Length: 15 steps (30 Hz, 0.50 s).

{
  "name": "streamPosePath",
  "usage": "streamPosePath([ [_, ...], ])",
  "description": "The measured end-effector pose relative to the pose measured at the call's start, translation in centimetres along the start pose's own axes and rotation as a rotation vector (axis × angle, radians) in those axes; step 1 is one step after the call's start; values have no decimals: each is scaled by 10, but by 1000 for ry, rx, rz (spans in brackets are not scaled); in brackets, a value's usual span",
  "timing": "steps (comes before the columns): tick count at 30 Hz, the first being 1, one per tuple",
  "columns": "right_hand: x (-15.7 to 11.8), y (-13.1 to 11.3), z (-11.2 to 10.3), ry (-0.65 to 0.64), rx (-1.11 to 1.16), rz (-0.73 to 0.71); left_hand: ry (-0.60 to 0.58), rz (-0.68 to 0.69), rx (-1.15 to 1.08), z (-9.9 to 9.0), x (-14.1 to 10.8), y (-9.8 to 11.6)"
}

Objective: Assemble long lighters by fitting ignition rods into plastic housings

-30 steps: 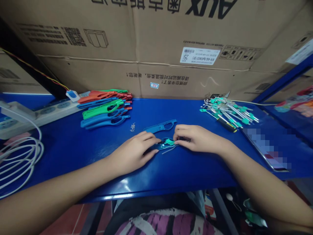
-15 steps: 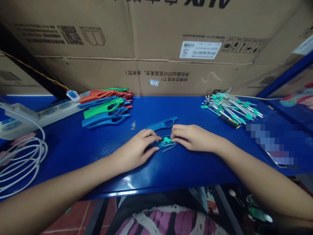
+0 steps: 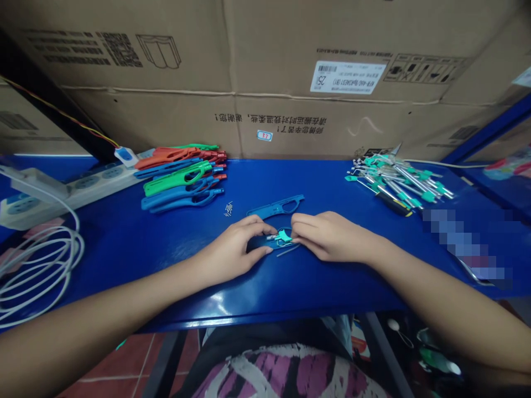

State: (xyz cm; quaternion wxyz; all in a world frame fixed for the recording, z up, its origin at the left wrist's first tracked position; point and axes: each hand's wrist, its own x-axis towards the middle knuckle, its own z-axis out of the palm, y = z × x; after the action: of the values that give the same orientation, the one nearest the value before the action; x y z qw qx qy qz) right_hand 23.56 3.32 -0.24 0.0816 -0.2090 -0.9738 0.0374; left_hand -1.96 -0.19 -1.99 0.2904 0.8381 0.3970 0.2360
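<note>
Between my hands, on the table, lies a blue lighter shell half (image 3: pixel 263 242), partly covered by fingers. A lighter inner assembly with a green trigger (image 3: pixel 284 236) and thin wires sits over it. My left hand (image 3: pixel 236 250) grips the shell's left end, thumb below and fingers above. At the other end, my right hand (image 3: pixel 329 235) pinches the assembly just right of the trigger; its fingertips hide the exact spot. A thin grey rod or tube (image 3: pixel 287 250) sticks out below. Just beyond lies another blue shell half (image 3: pixel 277 208), untouched.
Blue, green and orange shell halves (image 3: pixel 178 182) are piled at the back left, near small screws (image 3: pixel 228 209). More inner assemblies (image 3: pixel 404 179) and a yellow-black tool (image 3: pixel 394 204) lie back right. A power strip (image 3: pixel 78 188) and coiled white cable (image 3: pixel 45 271) are left. A cardboard box (image 3: pixel 186 121) stands behind.
My left fingers have shifted slightly and a metallic part near their tips shows more clearly. My right hand keeps its pinch. The whole view has moved a little.
</note>
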Motion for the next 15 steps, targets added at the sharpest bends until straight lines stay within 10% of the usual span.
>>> streamPosePath([
  [15,0,-3,-2,-6,-37,-16,16,21,11,2,-2,-1],
])
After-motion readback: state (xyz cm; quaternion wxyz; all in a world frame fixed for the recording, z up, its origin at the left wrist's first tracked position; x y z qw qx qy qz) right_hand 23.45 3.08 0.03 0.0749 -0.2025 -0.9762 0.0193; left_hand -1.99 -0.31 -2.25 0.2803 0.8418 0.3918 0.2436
